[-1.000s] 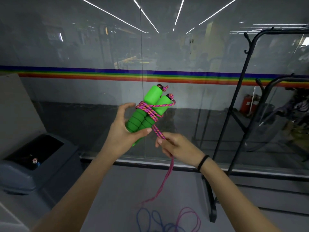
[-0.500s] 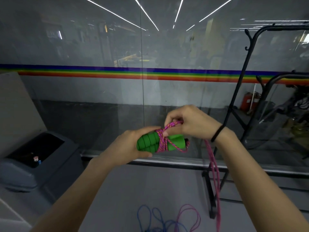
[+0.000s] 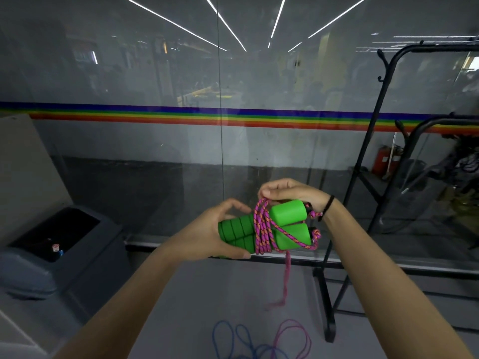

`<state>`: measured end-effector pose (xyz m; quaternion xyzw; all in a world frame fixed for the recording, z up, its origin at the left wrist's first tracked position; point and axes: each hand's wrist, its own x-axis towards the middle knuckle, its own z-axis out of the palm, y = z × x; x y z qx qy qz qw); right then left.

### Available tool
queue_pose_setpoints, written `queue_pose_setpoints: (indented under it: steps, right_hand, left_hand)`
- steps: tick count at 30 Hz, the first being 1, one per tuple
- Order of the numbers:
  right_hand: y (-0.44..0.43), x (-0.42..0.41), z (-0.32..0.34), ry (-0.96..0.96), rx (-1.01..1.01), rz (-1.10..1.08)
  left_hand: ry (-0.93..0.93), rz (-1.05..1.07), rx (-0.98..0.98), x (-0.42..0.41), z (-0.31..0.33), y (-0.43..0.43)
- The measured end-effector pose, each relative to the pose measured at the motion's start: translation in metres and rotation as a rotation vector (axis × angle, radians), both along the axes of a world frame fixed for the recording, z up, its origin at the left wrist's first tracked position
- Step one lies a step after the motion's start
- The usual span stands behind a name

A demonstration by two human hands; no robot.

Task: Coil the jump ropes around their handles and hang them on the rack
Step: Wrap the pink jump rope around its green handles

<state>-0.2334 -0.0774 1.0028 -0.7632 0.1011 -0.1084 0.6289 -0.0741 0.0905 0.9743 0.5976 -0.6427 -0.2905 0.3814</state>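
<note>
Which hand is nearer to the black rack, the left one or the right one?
Right. The right hand pinches the pink rope above the green handles, just left of the rack; the left hand holds their ribbed ends, farther left.

Green handles half-wrapped, held in front of the rack.

Two green foam handles [image 3: 287,212] lie side by side and roughly level, ribbed ends gripped in the left hand [image 3: 207,234]. The pink-and-orange braided rope [image 3: 261,229] circles their middle in several turns, one loop pinched up by the right hand [image 3: 287,193], its tail dangling below. Blue rope [image 3: 243,332] and pink rope [image 3: 294,321] lie looped on the floor beside the black rack [image 3: 327,320].
</note>
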Motion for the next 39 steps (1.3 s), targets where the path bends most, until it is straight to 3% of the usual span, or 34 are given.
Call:
queue_pose_setpoints:
  steps: [4, 5, 6, 7, 9, 11, 15, 20, 23, 28, 34, 39]
  right_hand:
    - [0.005, -0.005, -0.020, -0.130, 0.185, 0.056]
    - [0.013, -0.007, -0.025, -0.234, 0.117, 0.020]
    - [0.015, -0.010, -0.026, -0.476, 0.096, -0.084]
    - [0.020, -0.007, -0.031, -0.574, 0.263, -0.042]
    - [0.017, 0.007, -0.043, -0.377, 0.188, -0.240]
    - [0.020, 0.008, -0.049, -0.174, 0.143, -0.234]
    - [0.032, 0.009, -0.051, -0.084, -0.023, -0.183]
    - [0.047, 0.002, -0.043, 0.052, -0.353, -0.150]
    - [0.053, -0.004, -0.029, 0.143, -0.568, -0.181]
    - [0.055, -0.015, 0.005, 0.161, -0.945, -0.213]
    - [0.042, -0.021, 0.040, 0.178, -0.900, -0.194]
    - [0.023, -0.012, 0.043, 0.119, -0.696, -0.107]
  left_hand:
    - [0.100, 0.018, 0.009, -0.001, -0.006, -0.002]
    - [0.132, 0.032, -0.006, -0.002, -0.005, -0.002]
    - [0.161, 0.046, -0.022, -0.001, -0.005, -0.003]
    - [0.178, 0.062, -0.037, -0.001, -0.004, -0.004]
    - [0.198, 0.098, -0.072, -0.001, -0.002, -0.006]
    - [0.267, 0.136, -0.097, 0.001, -0.001, -0.007]
    - [0.375, 0.276, -0.193, 0.011, -0.004, -0.010]
    - [0.343, 0.411, -0.279, 0.016, -0.003, -0.013]
    - [0.217, 0.436, -0.312, 0.017, -0.004, -0.014]
    - [-0.178, 0.375, -0.257, 0.022, -0.009, -0.013]
    - [-0.428, 0.168, -0.123, 0.014, -0.004, -0.012]
    - [-0.330, -0.008, -0.128, 0.007, 0.006, -0.008]
